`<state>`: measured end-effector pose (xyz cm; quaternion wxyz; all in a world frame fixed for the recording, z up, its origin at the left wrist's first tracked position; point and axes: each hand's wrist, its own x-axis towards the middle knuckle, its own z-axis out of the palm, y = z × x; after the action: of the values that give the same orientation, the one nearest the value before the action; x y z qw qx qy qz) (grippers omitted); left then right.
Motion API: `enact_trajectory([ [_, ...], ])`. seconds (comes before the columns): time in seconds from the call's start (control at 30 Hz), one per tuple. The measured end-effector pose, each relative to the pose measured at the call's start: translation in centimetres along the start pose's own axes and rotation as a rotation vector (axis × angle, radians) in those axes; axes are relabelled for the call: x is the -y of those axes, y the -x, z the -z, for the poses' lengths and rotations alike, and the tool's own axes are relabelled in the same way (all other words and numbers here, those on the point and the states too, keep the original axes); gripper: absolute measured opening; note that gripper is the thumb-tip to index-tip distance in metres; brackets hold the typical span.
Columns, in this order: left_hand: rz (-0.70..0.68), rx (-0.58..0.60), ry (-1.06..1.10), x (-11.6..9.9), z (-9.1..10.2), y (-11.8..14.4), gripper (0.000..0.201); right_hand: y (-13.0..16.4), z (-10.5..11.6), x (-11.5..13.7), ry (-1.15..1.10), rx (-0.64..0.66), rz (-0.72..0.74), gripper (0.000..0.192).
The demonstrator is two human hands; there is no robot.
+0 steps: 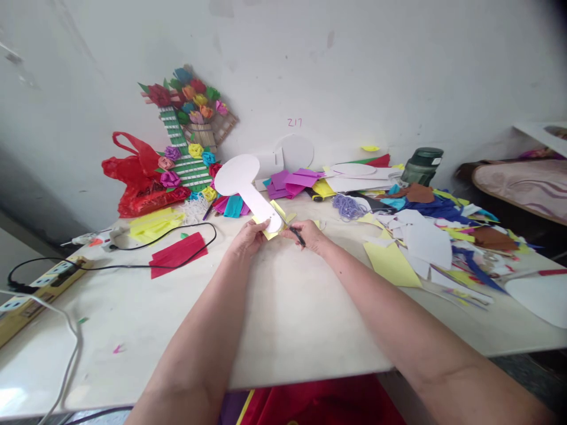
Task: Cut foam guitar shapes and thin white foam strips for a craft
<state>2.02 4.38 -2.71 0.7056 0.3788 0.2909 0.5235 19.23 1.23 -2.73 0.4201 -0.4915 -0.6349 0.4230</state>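
Near the middle of the table my left hand (250, 237) pinches the lower end of a white paper cutout (256, 200), which has a round head and a long stem. A piece of yellow paper (271, 235) lies under the stem's rounded end and sticks out around it. My right hand (308, 235) is wrapped around the dark handles of a pair of scissors (297, 235). The blades point up and left, beside the yellow paper at the stem's right edge. Whether they touch the paper I cannot tell. Small yellow scraps lie just behind my right hand.
Red paper (179, 255), a black cable and a power strip (48, 289) are on the left. Behind stand a red plastic bag (137, 177) and a paper-flower decoration (188, 141). Many paper scraps (427, 242) and a dark green bottle (420, 167) lie or stand at right.
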Motion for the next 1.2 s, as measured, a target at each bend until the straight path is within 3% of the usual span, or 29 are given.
enact_trajectory([
  [0.23, 0.029, 0.063, -0.025, 0.38, -0.26, 0.08, 0.024, 0.19, 0.20, 0.27, -0.030, 0.013, -0.041, 0.035],
  [1.2, 0.031, 0.080, -0.039, 0.19, -0.04, 0.17, 0.023, 0.13, 0.16, 0.13, -0.065, 0.004, -0.026, 0.033],
])
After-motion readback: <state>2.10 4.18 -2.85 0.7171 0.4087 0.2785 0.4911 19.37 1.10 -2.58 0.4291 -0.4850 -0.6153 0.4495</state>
